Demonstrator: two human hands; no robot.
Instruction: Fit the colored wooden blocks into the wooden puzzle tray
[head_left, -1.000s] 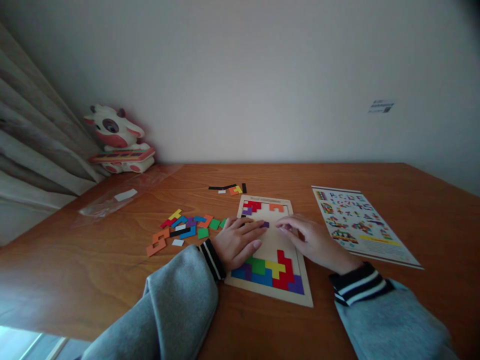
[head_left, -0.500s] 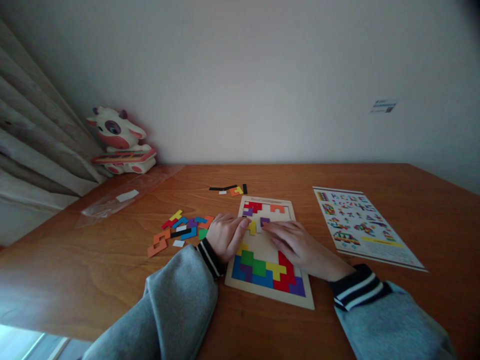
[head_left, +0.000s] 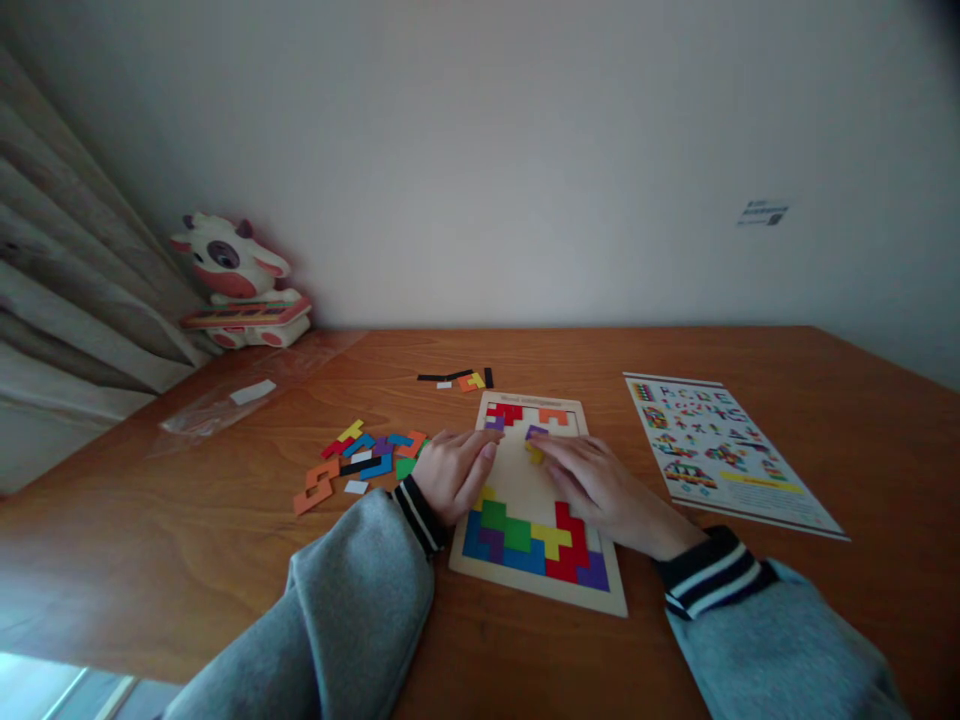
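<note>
Brown wooden tabletop [head_left: 525, 665] runs back to a plain pale wall [head_left: 525, 180], and from the head view we look down at our two hands over a flat puzzle board [head_left: 536, 583]. The board lies near the middle of the tabletop, partly filled with coloured pieces.

Our right hand [head_left: 604, 490] reaches over its right side, fingers fairly close together, the fingertips at a yellow piece [head_left: 533, 454] beside a purple piece [head_left: 535, 432]. They seem to touch the yellow one; we cannot tell whether they pinch it or only press on it. Our left hand [head_left: 454, 475] bends over the left edge, fingers curled and thumb near them; whether anything sits between them is hidden.

We judge the pieces light, thin and stiff, probably smooth enough to skid under a fingertip. Opposite side edges look like the best hold, since a flat face gives little to grip. The board seems rigid, and its pale rim is the place to steady it.

Bare board around the yellow piece leaves some room for sliding, bounded by filled rows at the near end and pieces at the far end. Just beyond our left hand, loose pieces [head_left: 376, 465] crowd that side; on the right, wood separates the board from a printed sheet [head_left: 720, 435].
</note>
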